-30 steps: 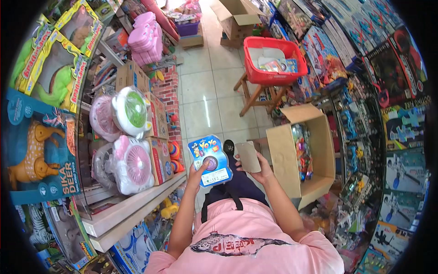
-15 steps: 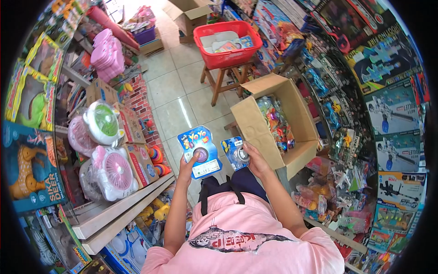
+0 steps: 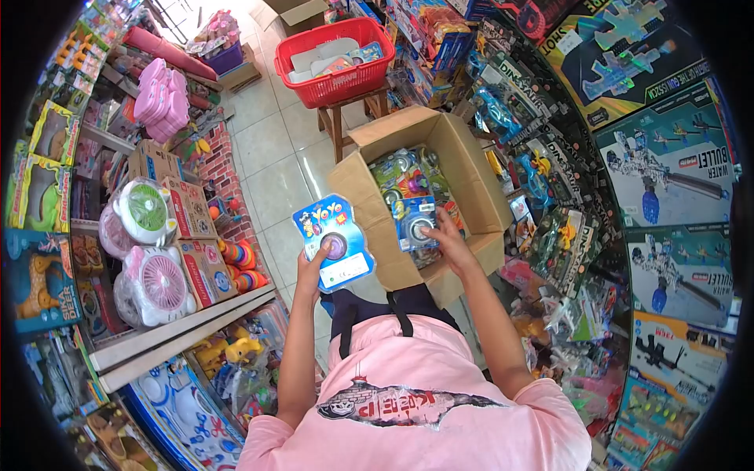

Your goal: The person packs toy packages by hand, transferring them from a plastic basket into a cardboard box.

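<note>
While the left hand [image 3: 312,269] grasps the lower left edge of a blue YoYo blister card [image 3: 345,261], its thumb lies on the front beside the round purple yo-yo [image 3: 334,247]. The card is held face up, its printed front toward the camera, to the left of an open cardboard box [image 3: 360,210]. The right hand [image 3: 454,245] has its fingers closed on the right side of a smaller blue blister pack [image 3: 408,216] with a silver-and-dark round item in its clear bubble. That pack is over the box opening; whether it touches the contents cannot be told.

Inside the box lie assorted blister-packed toys [image 3: 399,174], several overlapping, with multicoloured parts visible. Beyond the box, a red plastic basket [image 3: 339,93] stands on a wooden stool [image 3: 337,129] and contains flat cards and packs [image 3: 339,64]. Pale floor tiles [image 3: 272,153] are visible left of the stool.

Along the left side, a shelf [image 3: 184,328] supports a plastic-wrapped fan with a green centre [image 3: 143,212], a plastic-wrapped pink fan [image 3: 162,287] and, beside them, printed cartons [image 3: 190,208]. Coloured stacking rings [image 3: 245,255] are near the cartons. A SIKA DEER box [image 3: 43,284] is at the far left. On the right are DINOSAUR packs [image 3: 514,94] and, farther out, boxes marked WATER BULLET [image 3: 667,177], one below the other.
</note>
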Demonstrator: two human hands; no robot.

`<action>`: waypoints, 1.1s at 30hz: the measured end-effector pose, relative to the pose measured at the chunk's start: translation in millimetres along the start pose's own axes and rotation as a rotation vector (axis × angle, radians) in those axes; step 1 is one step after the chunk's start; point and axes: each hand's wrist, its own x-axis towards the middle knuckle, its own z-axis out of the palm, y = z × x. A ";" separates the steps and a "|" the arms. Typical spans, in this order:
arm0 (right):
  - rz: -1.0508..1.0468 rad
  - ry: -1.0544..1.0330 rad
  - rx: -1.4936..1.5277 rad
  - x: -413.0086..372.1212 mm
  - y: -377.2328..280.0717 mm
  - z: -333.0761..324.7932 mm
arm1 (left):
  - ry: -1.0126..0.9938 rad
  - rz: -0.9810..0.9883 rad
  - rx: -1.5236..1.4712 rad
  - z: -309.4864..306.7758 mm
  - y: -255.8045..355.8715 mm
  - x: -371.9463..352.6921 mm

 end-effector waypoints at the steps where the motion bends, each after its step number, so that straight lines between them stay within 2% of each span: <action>1: -0.056 0.044 -0.149 9.9 -2.0 -19.0 | 0.010 0.012 0.001 10.9 -5.9 0.4; 2: -0.027 0.112 -0.244 24.8 7.6 -42.2 | 0.037 0.034 0.011 21.1 -12.8 -0.6; 3: -0.025 0.100 -0.243 35.8 11.5 -57.9 | 0.065 0.050 0.021 29.2 -20.3 -3.2; 5: 0.030 0.111 -0.439 50.1 20.8 -84.6 | 0.106 0.042 0.018 42.2 -31.9 -12.2; 6: -0.015 0.160 -0.593 69.9 50.5 -108.6 | 0.132 0.040 0.014 49.4 -34.6 -13.9; 7: -0.015 0.148 -0.596 73.0 46.1 -111.9 | 0.143 0.045 0.010 55.7 -37.2 -16.9; 9: 0.188 0.128 -0.974 77.8 41.2 -115.4 | 0.181 0.058 -0.020 64.7 -43.7 -26.3; 11: 0.244 0.096 -1.041 101.8 74.8 -135.2 | 0.188 0.078 -0.003 69.4 -52.6 -30.7; 13: 0.332 0.055 -1.134 108.9 79.3 -133.6 | 0.225 0.060 -0.006 75.2 -55.9 -33.3; 14: 0.355 -0.027 -1.083 111.1 80.1 -136.4 | 0.232 0.059 -0.005 76.9 -57.5 -34.4; 15: 0.358 -0.035 -1.083 112.2 87.3 -136.1 | 0.233 0.061 -0.009 79.1 -58.3 -35.8; 17: 0.342 0.094 -1.160 118.1 102.9 -134.4 | 0.237 0.067 -0.018 84.3 -59.0 -37.1; 19: 0.317 0.015 -1.206 115.9 91.4 -129.6 | 0.231 0.094 -0.002 90.0 -57.6 -36.8; 21: 0.348 0.129 -1.313 112.0 82.7 -118.2 | 0.237 0.088 0.005 96.5 -55.9 -35.6; 25: 0.369 0.110 -1.342 105.2 58.7 -116.0 | 0.210 0.110 0.076 119.7 -52.1 -32.3; 27: 0.052 0.133 -1.476 102.3 51.7 -118.3 | 0.183 0.104 0.123 131.6 -54.4 -25.7; 28: 0.051 0.135 -1.478 106.2 50.6 -122.6 | 0.148 0.113 0.148 142.8 -54.6 -23.6; 30: 0.157 -0.117 -0.659 114.9 47.6 -131.2 | 0.066 0.114 0.207 160.9 -57.6 -15.8; 31: 0.160 -0.115 -0.662 103.7 30.5 -126.9 | 0.004 0.159 0.170 168.5 -66.0 -6.1; 33: 0.310 -0.272 -0.335 71.1 -26.6 -106.7 | -0.019 0.174 0.202 193.3 -65.2 2.6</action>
